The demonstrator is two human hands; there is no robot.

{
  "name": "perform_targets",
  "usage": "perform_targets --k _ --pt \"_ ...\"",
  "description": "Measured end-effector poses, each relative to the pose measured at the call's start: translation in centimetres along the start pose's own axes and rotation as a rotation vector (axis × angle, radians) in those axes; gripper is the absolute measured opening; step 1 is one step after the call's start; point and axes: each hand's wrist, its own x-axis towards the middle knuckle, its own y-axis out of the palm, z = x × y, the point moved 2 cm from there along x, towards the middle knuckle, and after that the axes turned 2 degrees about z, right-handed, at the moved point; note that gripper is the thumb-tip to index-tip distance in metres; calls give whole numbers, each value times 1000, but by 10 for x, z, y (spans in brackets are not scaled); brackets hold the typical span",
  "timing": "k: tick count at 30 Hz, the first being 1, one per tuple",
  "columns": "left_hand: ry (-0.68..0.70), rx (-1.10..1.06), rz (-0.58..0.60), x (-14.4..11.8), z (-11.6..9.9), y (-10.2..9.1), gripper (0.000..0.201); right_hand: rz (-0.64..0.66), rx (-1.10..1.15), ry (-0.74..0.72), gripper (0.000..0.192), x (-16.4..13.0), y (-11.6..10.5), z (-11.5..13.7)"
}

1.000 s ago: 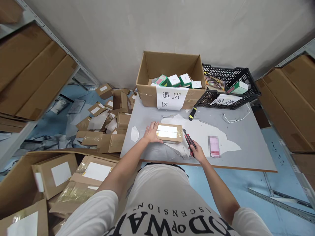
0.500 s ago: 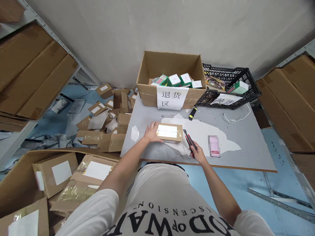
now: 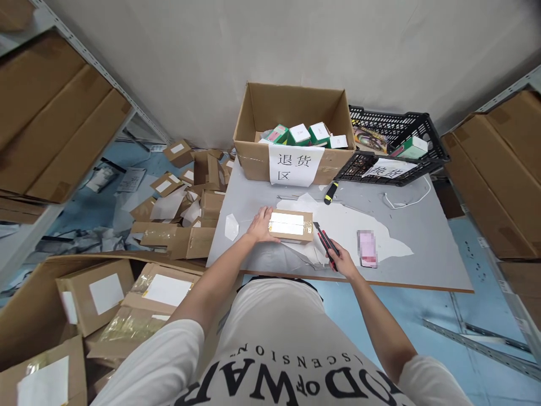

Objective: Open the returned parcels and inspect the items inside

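Observation:
A small brown cardboard parcel [image 3: 291, 225] with a white label taped on top lies on the grey table [image 3: 422, 248]. My left hand [image 3: 261, 225] rests against its left end, fingers curled over the edge. My right hand [image 3: 340, 263] grips a red and black utility knife [image 3: 324, 241], whose tip points at the parcel's right end, close to it or touching it.
Behind the parcel stands an open carton [image 3: 291, 132] of green and white boxes with a paper sign. A black crate [image 3: 391, 146] sits to its right. A yellow-black cutter [image 3: 330, 193], a white cable [image 3: 408, 197] and a phone [image 3: 367, 248] lie on the table. Parcels pile on the floor [image 3: 127, 293] at left.
Both hands, the parcel and the knife keep almost the same pose. The view has shifted slightly, so the things sit a little higher in the picture.

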Motion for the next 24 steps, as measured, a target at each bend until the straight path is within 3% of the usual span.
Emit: perform_targets --k 11,24 --pt "-4 -34 1 -2 0 4 128 121 8 52 73 -11 -13 15" --pt "-20 0 21 -1 0 3 124 179 -20 99 71 -38 -15 -2"
